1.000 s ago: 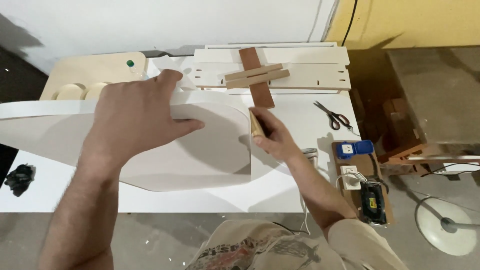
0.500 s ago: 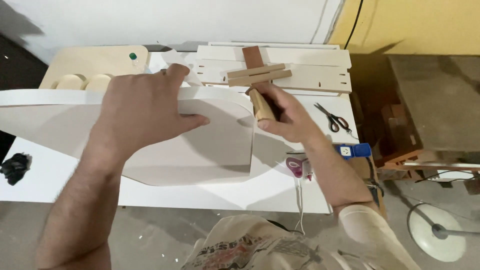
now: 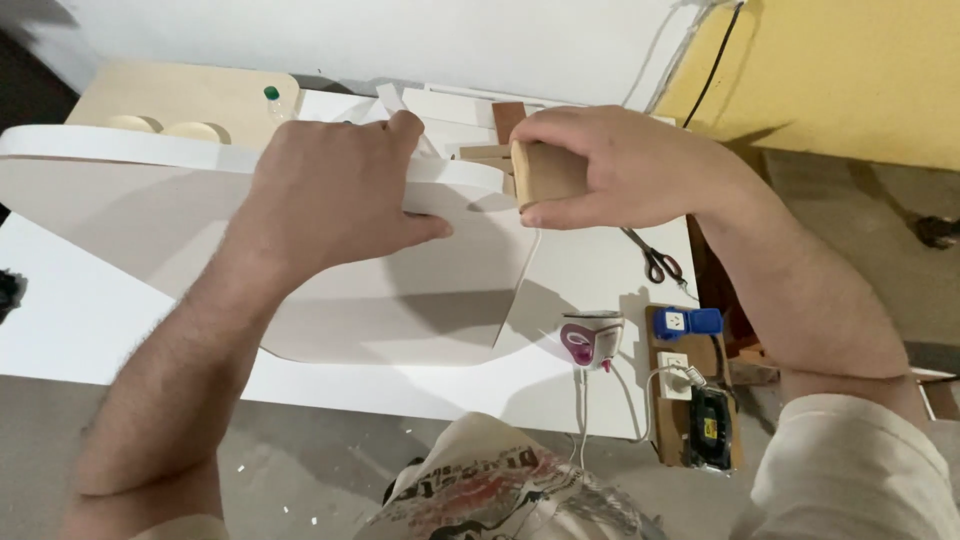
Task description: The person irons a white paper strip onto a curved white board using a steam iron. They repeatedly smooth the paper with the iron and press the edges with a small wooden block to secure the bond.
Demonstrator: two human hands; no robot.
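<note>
We take the white table [image 3: 90, 330] as our landmark. On it stands a large white curved panel [image 3: 400, 300] with a thick white rim [image 3: 120, 147] running along its upper edge, spanning most of the table's left and middle.

Left hand [image 3: 335, 195]: lies palm down over the panel's rim near its right end, fingers curled over the far side of the edge, thumb stretched along the near face. It clamps the rim; it is closed on the panel.

Right hand [image 3: 620, 165]: just right of the left hand, above the table's far right part. It is wrapped around a short round wooden block [image 3: 548, 175], pale tan and cylinder-shaped. The block's end meets the rim's right tip; we cannot tell how firmly it presses. The block sits between the fingers and thumb, facing the left hand.

Toward the table's near right edge: a small white and magenta iron [image 3: 592, 340], with its cord dropping over the edge. Further right on the table top, black-handled scissors [image 3: 655, 262].

Just off the table's right edge, a wooden board [image 3: 690, 400] carries a blue plug adapter [image 3: 688, 322], a white socket and a black box with a small yellow patch [image 3: 710, 430].

At the table's far left, a pale plywood piece [image 3: 190, 95] bears a small green cap [image 3: 270, 93]. Behind the hands, white strips and brown wooden slats [image 3: 508, 115] lie stacked.
</note>
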